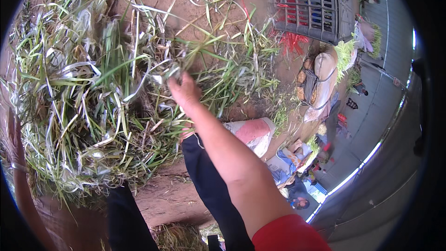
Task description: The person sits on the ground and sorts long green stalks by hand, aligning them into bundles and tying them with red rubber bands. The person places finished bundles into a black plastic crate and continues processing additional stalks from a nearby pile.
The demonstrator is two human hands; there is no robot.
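A large heap of loose green and pale grass-like leaves and stalks point(104, 87), mixed with whitish strips, lies before me on brown ground. My right hand point(186, 92) is over its right edge, thumb and fingers closed about a few green stalks point(195, 54). The fingertips are blurred and partly covered by leaves. At the far left rim, my left hand point(14, 134) is at the heap's side, with a metal bangle point(19, 167) on the wrist. Its fingers are too dark and distorted to make out. My legs in black trousers point(209, 170) straddle the near side.
A dark plastic crate point(306, 7) stands at the upper right, with red strips point(294, 42) beside it. Near it are a cord-tied sack bundle point(324, 66) and a red-and-white sack point(256, 130). Several people, including a seated person point(298, 193), are farther off beside green bunches.
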